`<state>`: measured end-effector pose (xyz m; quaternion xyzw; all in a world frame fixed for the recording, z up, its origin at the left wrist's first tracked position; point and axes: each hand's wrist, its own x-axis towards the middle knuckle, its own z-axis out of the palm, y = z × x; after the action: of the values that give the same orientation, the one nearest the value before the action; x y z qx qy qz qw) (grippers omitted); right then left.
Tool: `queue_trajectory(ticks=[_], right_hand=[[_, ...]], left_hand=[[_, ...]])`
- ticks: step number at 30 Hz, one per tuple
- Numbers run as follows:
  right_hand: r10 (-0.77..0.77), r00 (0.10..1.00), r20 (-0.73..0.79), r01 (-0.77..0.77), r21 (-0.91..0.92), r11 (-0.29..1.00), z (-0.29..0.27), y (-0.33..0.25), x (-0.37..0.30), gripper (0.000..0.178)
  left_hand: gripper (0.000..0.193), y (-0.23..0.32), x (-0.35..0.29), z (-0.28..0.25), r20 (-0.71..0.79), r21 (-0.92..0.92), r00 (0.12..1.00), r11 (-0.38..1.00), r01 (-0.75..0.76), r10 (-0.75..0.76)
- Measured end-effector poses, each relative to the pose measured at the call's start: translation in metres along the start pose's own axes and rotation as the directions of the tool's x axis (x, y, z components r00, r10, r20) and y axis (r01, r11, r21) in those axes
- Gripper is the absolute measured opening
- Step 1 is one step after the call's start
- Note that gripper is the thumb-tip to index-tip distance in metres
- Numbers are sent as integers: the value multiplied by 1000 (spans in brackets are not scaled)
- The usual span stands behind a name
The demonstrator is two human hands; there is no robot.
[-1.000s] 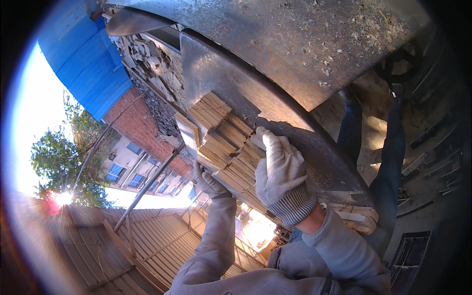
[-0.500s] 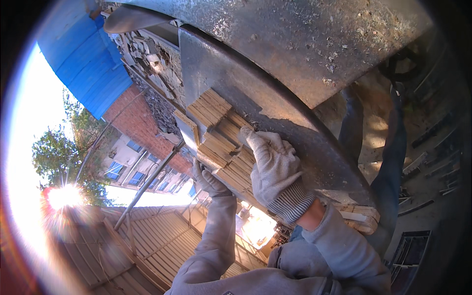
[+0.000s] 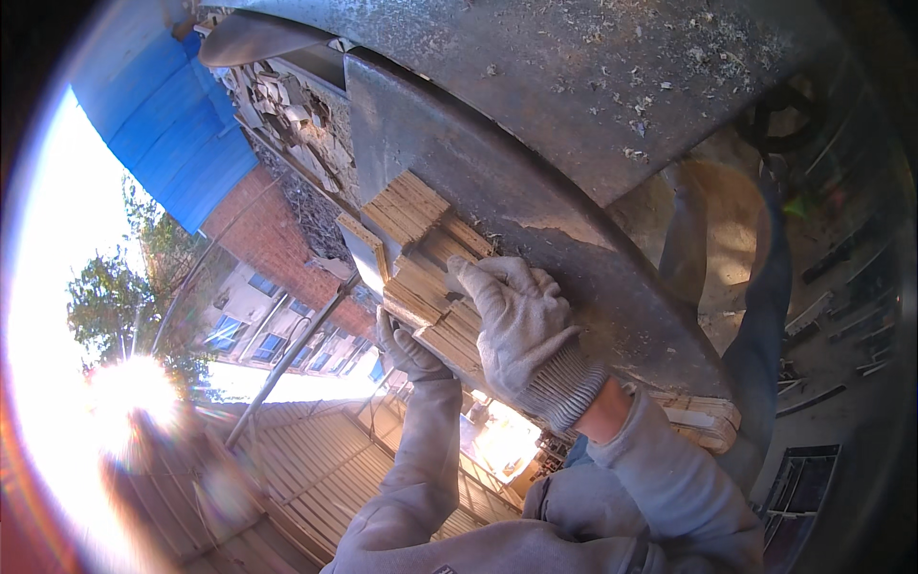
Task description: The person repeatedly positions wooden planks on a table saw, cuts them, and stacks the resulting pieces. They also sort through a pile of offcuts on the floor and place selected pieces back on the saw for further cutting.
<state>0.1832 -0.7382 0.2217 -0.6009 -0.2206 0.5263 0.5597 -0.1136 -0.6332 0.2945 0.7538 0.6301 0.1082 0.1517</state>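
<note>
Several short, pale wooden strips (image 3: 418,287) lie side by side in a stepped stack on a grey metal surface. Some jut out further than others, and a dark notch shows near the middle. My right hand (image 3: 521,325), in a light knit work glove, is closed over the stack's right side, its thumb laid across the strips near the notch. Along the left edge my gloved left hand (image 3: 413,354) grips the strips, and its fingertips are partly hidden. A separate block of wood (image 3: 406,206) sits against the far end, beside a thin upright piece (image 3: 363,239).
A curved metal rim (image 3: 574,182) runs along the right of the surface; a metal sheet (image 3: 612,86) strewn with wood chips lies beyond. Scrap wood (image 3: 296,115) is heaped at upper left. More bundled wood (image 3: 703,421) is near my right forearm. A metal pole (image 3: 292,359) slants at left.
My right hand has shifted slightly left and its thumb has moved further over the strips. The left hand stays at the left edge. The stack looks almost unmoved.
</note>
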Motion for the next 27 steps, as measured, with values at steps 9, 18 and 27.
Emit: queue_trajectory(ticks=[9,18,27], right_hand=[[-96,994,-49,100,88,991,2,-10,2,52],[-27,996,84,18,107,994,-3,-18,3,50],[-307,951,43,309,-200,930,30,-35,37,64]], left_hand=[[88,5,-4,3,-13,-1,1000,1000,21,-21],[86,13,-5,4,-50,89,999,996,19,-15],[80,30,-6,12,-40,155,998,987,-46,52]])
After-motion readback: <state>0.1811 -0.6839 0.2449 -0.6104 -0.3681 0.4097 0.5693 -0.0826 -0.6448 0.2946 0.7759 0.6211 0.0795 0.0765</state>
